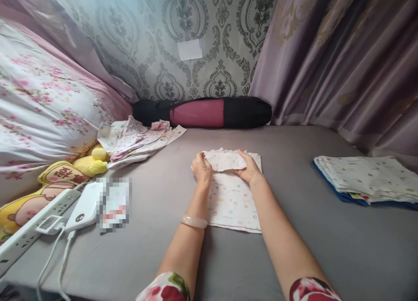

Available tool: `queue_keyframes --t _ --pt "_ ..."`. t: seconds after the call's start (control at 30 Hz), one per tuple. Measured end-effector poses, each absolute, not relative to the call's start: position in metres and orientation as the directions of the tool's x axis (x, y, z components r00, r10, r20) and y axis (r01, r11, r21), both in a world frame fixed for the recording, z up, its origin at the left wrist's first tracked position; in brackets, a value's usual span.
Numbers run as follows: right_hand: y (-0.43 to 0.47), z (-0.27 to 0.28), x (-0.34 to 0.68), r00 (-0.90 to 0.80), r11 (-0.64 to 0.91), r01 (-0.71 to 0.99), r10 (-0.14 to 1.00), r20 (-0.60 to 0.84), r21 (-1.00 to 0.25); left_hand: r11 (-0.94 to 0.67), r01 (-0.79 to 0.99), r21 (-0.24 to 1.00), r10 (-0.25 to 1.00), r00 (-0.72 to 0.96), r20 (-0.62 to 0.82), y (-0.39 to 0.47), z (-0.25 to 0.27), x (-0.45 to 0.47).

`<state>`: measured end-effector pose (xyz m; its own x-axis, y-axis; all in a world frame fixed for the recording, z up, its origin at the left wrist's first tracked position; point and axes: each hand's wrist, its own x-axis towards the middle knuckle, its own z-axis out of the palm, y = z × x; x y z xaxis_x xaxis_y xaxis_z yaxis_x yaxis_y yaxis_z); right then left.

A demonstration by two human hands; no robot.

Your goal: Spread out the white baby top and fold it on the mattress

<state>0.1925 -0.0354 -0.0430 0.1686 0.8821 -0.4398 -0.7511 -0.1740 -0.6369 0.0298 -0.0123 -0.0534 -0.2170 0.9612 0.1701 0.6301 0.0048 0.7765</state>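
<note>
A white cloth garment (233, 201) with small pastel prints lies flat on the grey sheet in front of me. Its far part is lifted and folded over toward me as a band with a ruffled upper edge. My left hand (201, 168) grips the left end of this band, fingers curled round it. At the right end, my right hand (248, 168) holds the band between the thumb on top and the fingers beneath. A pale bangle (193, 221) circles my left wrist.
Folded printed cloths (369, 179) lie at the right over something blue. A cloth pile (140, 142) sits at the back left. Left are yellow plush toys (62, 174), a power strip (29, 231) and a white power bank (85, 205) with cables. A black-and-maroon roll bag (199, 113) lies along the wall.
</note>
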Motion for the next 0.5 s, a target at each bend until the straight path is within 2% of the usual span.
queue_keyframes --t 0.2,0.33,0.5 --pt "-0.032 -0.052 0.203 0.338 -0.144 -0.667 0.816 -0.469 -0.731 -0.037 0.763 0.645 0.993 -0.045 0.111 -0.014 -0.068 0.032" --pt "-0.03 -0.059 0.21 0.422 -0.088 -0.573 0.821 -0.385 -0.815 -0.086 0.81 0.58 0.995 0.038 0.095 -0.014 -0.074 0.032" --pt "-0.028 -0.068 0.221 0.464 -0.028 -0.489 0.839 -0.286 -0.872 -0.1 0.841 0.532 0.994 0.061 0.09 -0.013 -0.077 0.034"
